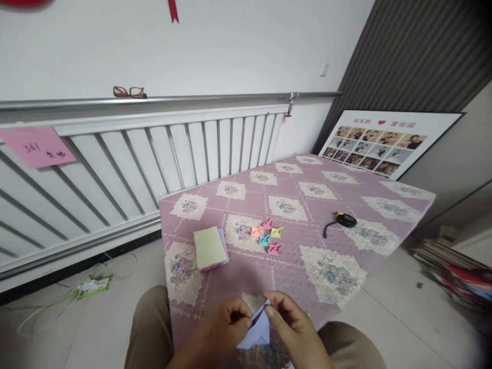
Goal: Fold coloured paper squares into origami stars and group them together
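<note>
Clock centred on the paper, 12 pointing away from us. We have a periwinkle-blue folded paper sheet [259, 333] at the near end of the mauve floral tablecloth [246, 277]; we can't tell if it touches the cloth. Left hand [225, 324] at 9 o'clock: thumb and forefinger pinching the sheet's left edge. Right hand [294, 324] at 3 o'clock: thumb and forefinger pinching its top corner; the other fingers are partly hidden, so we can't tell their state. At 12 o'clock we count five small folded paper pieces [265, 240], two pink, one orange, one yellow, one teal, clustered close. At 11, a rectangular stack of coloured paper, pale green on top [211, 248]. Between 1 and 2, a rounded black object with a yellow part and black strap [348, 220]. Farther at 11, red-framed glasses [137, 93] on a silver metal pipe [215, 98] above the white slatted radiator [200, 148].
</note>
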`<state>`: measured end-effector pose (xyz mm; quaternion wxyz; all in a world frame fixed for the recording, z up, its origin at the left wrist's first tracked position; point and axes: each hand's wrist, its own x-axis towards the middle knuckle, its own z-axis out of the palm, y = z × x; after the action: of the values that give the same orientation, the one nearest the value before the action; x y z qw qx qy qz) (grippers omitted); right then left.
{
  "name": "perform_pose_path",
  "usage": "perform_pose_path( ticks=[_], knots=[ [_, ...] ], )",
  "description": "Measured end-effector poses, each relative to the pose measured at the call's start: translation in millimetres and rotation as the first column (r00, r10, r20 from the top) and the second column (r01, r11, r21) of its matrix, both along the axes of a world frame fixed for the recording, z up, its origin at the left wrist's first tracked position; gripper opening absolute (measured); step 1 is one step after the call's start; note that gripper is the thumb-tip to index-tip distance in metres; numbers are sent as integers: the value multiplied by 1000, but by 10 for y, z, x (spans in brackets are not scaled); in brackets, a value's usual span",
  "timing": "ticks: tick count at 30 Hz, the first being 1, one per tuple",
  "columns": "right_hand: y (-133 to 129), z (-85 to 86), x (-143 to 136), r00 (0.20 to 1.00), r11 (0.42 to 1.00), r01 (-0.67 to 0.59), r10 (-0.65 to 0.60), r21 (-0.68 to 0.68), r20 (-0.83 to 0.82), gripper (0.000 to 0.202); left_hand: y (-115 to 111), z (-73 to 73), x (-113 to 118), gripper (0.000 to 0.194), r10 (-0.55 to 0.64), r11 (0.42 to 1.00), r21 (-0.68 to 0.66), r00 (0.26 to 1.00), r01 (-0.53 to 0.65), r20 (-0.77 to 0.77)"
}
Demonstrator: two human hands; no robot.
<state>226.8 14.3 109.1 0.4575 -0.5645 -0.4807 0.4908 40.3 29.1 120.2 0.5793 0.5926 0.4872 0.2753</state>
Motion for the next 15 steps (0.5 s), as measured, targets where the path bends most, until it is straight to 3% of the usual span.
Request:
perform_pose_path(
  ticks=[2, 3, 5, 9, 15],
  knots=[
    [-5, -14, 45, 975, 985, 72, -103, 159, 198, 33, 14, -49, 11, 11, 18, 998, 61, 997, -13, -73],
    [-17, -8, 56, 946, 970, 50, -123, 240, 299, 28, 19, -72, 16, 11, 30, 996, 88, 994, -21, -101],
    [-59, 17, 39, 889, 946, -107, -46, 305, 455, 16, 21, -108, 27, 11, 50, 992, 123, 990, -33, -132],
    [-150, 25, -101, 758, 876, -407, 166, 259, 631, 23, 12, -141, 36, 18, 59, 985, 171, 987, -33, -152],
    [-157, -84, -175, 638, 863, -449, 127, 233, 760, 23, 14, -174, 3, 32, 64, 978, 206, 983, -28, -172]
  ],
)
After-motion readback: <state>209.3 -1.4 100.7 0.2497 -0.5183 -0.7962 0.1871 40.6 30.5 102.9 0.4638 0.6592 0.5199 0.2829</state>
